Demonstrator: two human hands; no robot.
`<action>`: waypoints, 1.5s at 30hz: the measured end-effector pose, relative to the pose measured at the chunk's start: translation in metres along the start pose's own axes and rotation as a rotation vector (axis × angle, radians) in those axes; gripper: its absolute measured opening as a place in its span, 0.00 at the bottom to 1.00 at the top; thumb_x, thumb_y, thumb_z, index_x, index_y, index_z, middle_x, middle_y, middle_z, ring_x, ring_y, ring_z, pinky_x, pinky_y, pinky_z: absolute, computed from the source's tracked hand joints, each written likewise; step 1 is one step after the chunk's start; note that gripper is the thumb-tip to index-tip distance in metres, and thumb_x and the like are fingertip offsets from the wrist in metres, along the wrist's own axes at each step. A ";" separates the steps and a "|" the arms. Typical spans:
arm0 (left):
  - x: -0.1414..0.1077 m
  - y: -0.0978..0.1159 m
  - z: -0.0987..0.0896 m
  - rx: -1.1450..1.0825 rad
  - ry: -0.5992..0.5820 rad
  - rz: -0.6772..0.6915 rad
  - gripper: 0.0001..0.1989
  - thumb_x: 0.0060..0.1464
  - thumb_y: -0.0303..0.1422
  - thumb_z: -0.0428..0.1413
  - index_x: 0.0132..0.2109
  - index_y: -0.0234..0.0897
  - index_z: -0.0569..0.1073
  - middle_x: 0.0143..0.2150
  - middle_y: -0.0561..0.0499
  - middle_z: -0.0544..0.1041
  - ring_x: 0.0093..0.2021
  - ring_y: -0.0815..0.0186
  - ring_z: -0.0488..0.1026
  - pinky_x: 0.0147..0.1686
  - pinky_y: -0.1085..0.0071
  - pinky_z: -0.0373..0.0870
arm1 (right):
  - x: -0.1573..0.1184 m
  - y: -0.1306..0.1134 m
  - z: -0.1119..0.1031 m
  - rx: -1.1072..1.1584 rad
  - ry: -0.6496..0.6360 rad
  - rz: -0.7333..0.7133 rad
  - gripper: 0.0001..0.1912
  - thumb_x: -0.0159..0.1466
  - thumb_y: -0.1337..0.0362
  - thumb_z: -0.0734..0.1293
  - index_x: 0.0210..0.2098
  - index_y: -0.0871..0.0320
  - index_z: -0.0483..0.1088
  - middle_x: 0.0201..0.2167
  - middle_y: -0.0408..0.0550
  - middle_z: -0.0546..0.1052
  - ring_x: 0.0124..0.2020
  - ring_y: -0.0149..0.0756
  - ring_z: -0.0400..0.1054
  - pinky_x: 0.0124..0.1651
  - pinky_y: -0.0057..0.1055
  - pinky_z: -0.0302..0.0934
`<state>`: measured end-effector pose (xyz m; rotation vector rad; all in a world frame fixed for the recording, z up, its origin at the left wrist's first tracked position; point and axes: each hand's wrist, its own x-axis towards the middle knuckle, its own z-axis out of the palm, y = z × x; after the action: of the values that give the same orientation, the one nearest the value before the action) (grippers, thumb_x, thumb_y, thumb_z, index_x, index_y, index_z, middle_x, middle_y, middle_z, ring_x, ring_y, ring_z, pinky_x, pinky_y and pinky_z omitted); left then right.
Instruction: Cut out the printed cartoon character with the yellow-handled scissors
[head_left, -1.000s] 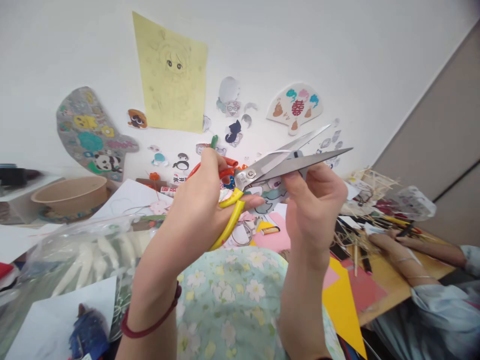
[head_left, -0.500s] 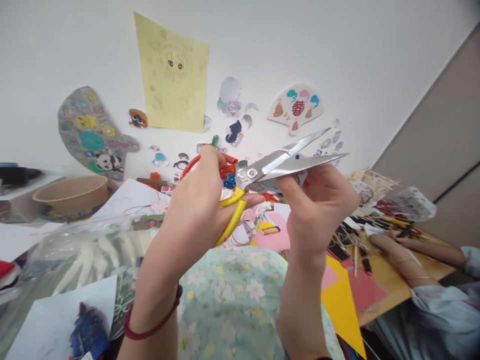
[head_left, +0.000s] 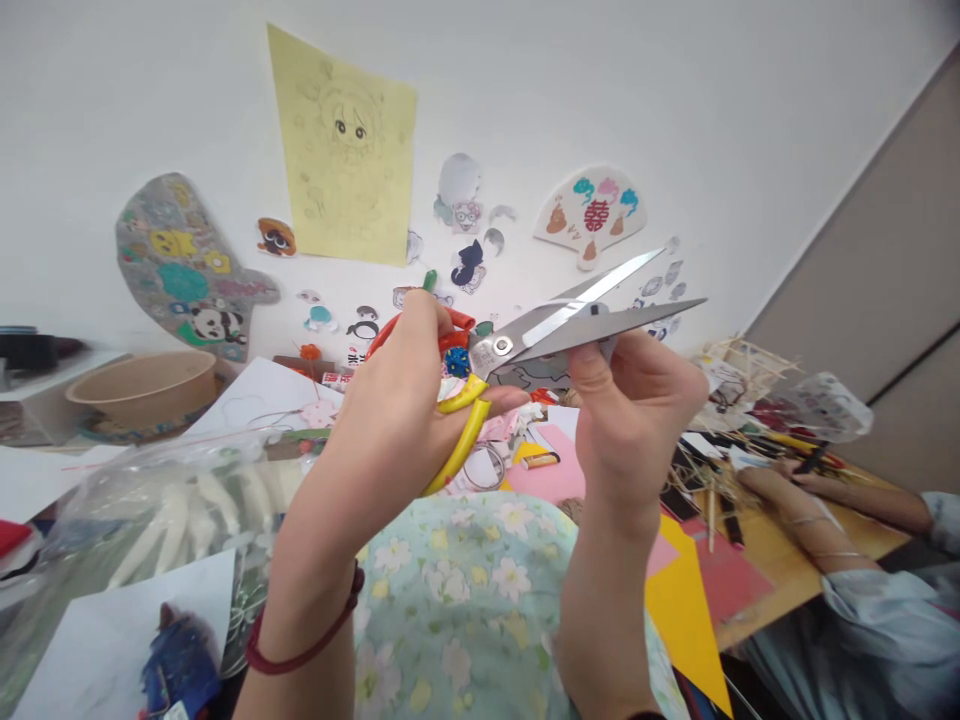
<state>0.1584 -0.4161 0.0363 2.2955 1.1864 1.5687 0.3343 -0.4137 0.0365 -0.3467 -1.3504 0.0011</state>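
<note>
My left hand (head_left: 405, 390) is wrapped round the scissors (head_left: 504, 346), which have one red handle and one yellow handle. Their metal blades stand apart and point to the right. Between them lies the curved pale edge of a small thin piece with a dark spot (head_left: 595, 311), mostly hidden by the blades. My right hand (head_left: 634, 400) is closed just under the lower blade, with thumb and fingers pinched on this piece. Its material is hard to make out. A green-tipped thing (head_left: 430, 281) shows above my left hand.
A yellow drawing sheet (head_left: 345, 140) and paper cut-outs cover the wall ahead. On the left are a tan bowl (head_left: 142, 378) and a clear plastic bag (head_left: 172, 500). Sticks and coloured paper clutter the table, with a lighter (head_left: 540, 461). At right, another person's arm (head_left: 795, 510) rests there.
The scissors have shifted slightly right, their blades still apart. My right hand has turned a little and drawn closer under the blades. The curved pale edge shows more clearly between them.
</note>
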 end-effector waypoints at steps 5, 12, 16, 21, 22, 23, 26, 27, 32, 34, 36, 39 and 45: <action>-0.001 0.004 -0.002 -0.007 -0.018 -0.010 0.25 0.52 0.48 0.63 0.46 0.44 0.59 0.47 0.48 0.72 0.47 0.54 0.75 0.37 0.62 0.69 | 0.000 -0.001 0.000 -0.010 0.008 0.001 0.05 0.63 0.67 0.72 0.37 0.51 0.81 0.30 0.39 0.79 0.33 0.30 0.73 0.37 0.30 0.69; -0.001 0.004 -0.002 0.006 -0.047 -0.020 0.24 0.53 0.47 0.62 0.46 0.44 0.58 0.47 0.47 0.72 0.49 0.51 0.75 0.39 0.60 0.70 | -0.001 -0.003 0.004 -0.036 0.049 -0.013 0.06 0.62 0.69 0.72 0.36 0.52 0.81 0.30 0.40 0.80 0.33 0.30 0.72 0.37 0.30 0.68; -0.001 0.005 -0.001 0.035 -0.037 -0.002 0.23 0.54 0.45 0.62 0.46 0.43 0.59 0.43 0.48 0.72 0.45 0.54 0.76 0.37 0.62 0.70 | -0.001 -0.002 0.005 -0.025 0.060 -0.027 0.06 0.62 0.70 0.72 0.36 0.53 0.81 0.30 0.40 0.80 0.33 0.31 0.73 0.39 0.31 0.69; -0.001 0.007 -0.001 0.057 -0.050 -0.012 0.23 0.55 0.48 0.60 0.46 0.43 0.58 0.44 0.47 0.73 0.43 0.55 0.76 0.37 0.61 0.71 | -0.002 -0.001 0.008 0.009 0.095 -0.031 0.07 0.61 0.72 0.72 0.35 0.54 0.81 0.29 0.40 0.79 0.33 0.30 0.72 0.37 0.30 0.68; -0.001 0.008 -0.002 0.062 -0.053 -0.010 0.22 0.56 0.48 0.60 0.47 0.43 0.58 0.44 0.47 0.73 0.43 0.55 0.76 0.36 0.62 0.71 | -0.002 -0.001 0.009 0.008 0.101 -0.033 0.07 0.61 0.72 0.72 0.35 0.54 0.81 0.29 0.40 0.79 0.33 0.30 0.72 0.37 0.30 0.68; -0.001 0.008 -0.002 0.069 -0.050 -0.006 0.22 0.56 0.47 0.59 0.47 0.43 0.59 0.44 0.47 0.73 0.42 0.56 0.76 0.36 0.62 0.71 | -0.002 -0.001 0.010 0.001 0.106 -0.036 0.08 0.61 0.72 0.72 0.35 0.54 0.81 0.30 0.40 0.79 0.33 0.30 0.72 0.37 0.30 0.67; -0.001 0.008 -0.003 0.091 -0.029 0.011 0.21 0.56 0.46 0.59 0.47 0.41 0.59 0.41 0.48 0.72 0.41 0.57 0.76 0.35 0.65 0.70 | -0.003 -0.004 0.013 -0.035 0.131 -0.046 0.07 0.61 0.72 0.71 0.34 0.55 0.81 0.30 0.41 0.80 0.34 0.31 0.72 0.36 0.31 0.67; -0.001 0.008 -0.003 0.094 -0.027 0.011 0.21 0.57 0.47 0.59 0.48 0.41 0.60 0.41 0.48 0.72 0.41 0.57 0.76 0.35 0.65 0.70 | -0.003 -0.005 0.014 -0.049 0.142 -0.048 0.07 0.61 0.72 0.71 0.34 0.55 0.80 0.30 0.41 0.80 0.33 0.31 0.72 0.36 0.31 0.67; -0.001 0.006 -0.001 0.072 -0.048 -0.010 0.23 0.57 0.50 0.58 0.47 0.43 0.58 0.41 0.48 0.72 0.39 0.58 0.76 0.34 0.65 0.70 | -0.004 -0.009 0.019 -0.101 0.184 -0.067 0.06 0.61 0.72 0.71 0.34 0.54 0.80 0.28 0.39 0.78 0.31 0.31 0.71 0.36 0.33 0.67; -0.001 0.006 -0.001 0.068 -0.050 -0.009 0.22 0.58 0.50 0.58 0.47 0.43 0.58 0.41 0.48 0.73 0.39 0.57 0.76 0.33 0.64 0.70 | -0.004 -0.009 0.020 -0.093 0.192 -0.073 0.06 0.61 0.72 0.71 0.33 0.54 0.80 0.28 0.39 0.78 0.31 0.31 0.72 0.37 0.33 0.68; -0.001 0.006 -0.002 0.070 -0.049 -0.004 0.22 0.58 0.50 0.57 0.48 0.43 0.58 0.42 0.47 0.73 0.39 0.57 0.76 0.31 0.65 0.70 | -0.004 -0.008 0.021 -0.066 0.199 -0.079 0.07 0.61 0.72 0.71 0.33 0.54 0.80 0.28 0.39 0.79 0.32 0.31 0.72 0.37 0.33 0.67; -0.001 0.007 -0.003 0.072 -0.047 0.002 0.23 0.58 0.51 0.57 0.48 0.43 0.58 0.44 0.46 0.73 0.40 0.56 0.77 0.31 0.64 0.71 | -0.004 -0.008 0.020 -0.039 0.191 -0.077 0.08 0.61 0.73 0.71 0.33 0.54 0.80 0.28 0.39 0.79 0.32 0.31 0.72 0.36 0.32 0.66; -0.002 0.010 -0.004 0.074 -0.038 0.014 0.25 0.55 0.54 0.58 0.46 0.42 0.58 0.45 0.45 0.75 0.43 0.54 0.78 0.31 0.66 0.71 | -0.002 -0.010 0.017 -0.026 0.163 -0.069 0.09 0.61 0.74 0.71 0.35 0.54 0.81 0.29 0.40 0.80 0.32 0.32 0.72 0.38 0.33 0.67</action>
<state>0.1602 -0.4250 0.0418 2.3729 1.2427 1.5030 0.3158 -0.4200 0.0399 -0.3155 -1.2006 -0.1002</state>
